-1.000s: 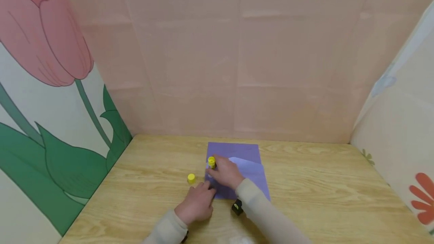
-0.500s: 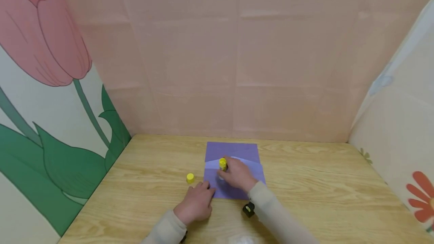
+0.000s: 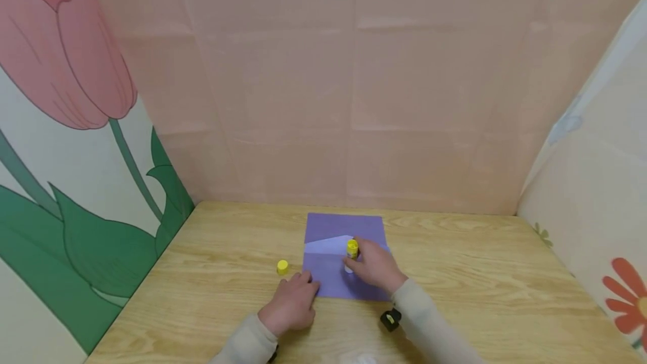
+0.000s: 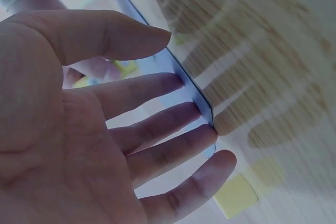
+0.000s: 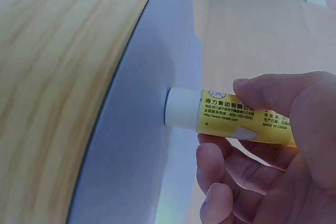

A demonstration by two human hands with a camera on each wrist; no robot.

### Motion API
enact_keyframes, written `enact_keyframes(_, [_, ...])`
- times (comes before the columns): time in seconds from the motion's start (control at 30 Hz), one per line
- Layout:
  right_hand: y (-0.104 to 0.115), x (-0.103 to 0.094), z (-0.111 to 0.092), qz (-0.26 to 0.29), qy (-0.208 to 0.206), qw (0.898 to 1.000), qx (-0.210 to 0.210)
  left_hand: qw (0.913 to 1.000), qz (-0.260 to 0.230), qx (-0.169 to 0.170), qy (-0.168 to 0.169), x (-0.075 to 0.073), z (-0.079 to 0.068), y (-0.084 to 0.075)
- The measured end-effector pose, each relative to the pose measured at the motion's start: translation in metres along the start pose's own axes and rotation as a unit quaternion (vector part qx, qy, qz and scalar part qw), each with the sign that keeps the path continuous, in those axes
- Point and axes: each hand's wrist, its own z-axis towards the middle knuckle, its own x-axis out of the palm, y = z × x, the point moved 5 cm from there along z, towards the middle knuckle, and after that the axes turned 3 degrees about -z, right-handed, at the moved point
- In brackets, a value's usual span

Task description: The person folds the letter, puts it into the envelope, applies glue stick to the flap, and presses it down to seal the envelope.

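My right hand (image 3: 378, 265) grips an uncapped yellow glue stick (image 5: 247, 116), its white end down against a purple sheet of paper (image 3: 323, 277). The sheet has a lighter, whitish-purple band (image 3: 326, 245) across its middle, where a folded part shows its paler side. With its fingertips on the sheet's near left edge, my left hand (image 3: 292, 303) rests with fingers extended; the left wrist view shows them spread along that edge. A small yellow cap (image 3: 282, 267) stands on the table just left of the sheet, beyond the left fingertips.
The wood-grain table (image 3: 480, 280) runs back to a pink, creased backdrop (image 3: 349, 100). A panel with a printed tulip (image 3: 96, 60) stands on the left, and one with a red flower (image 3: 627, 296) on the right.
My right hand has slid the glue stick rightward across the purple sheet, from its left edge toward its right side. The left hand has stayed at the near left edge.
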Motion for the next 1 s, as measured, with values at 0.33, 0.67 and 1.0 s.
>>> enact_keyframes(0.33, [-0.022,-0.012,-0.010,-0.010,0.004,0.999,0.039,1.0000,-0.008,0.004,-0.002,0.002,-0.002,0.000])
enact_keyframes(0.67, [-0.038,-0.021,-0.018,-0.002,-0.001,0.999,0.052,0.9998,-0.001,0.009,-0.016,0.000,-0.002,-0.001])
enact_keyframes(1.0, [-0.055,-0.032,-0.020,-0.033,-0.002,0.997,0.075,1.0000,-0.003,0.000,0.002,-0.001,-0.001,0.000])
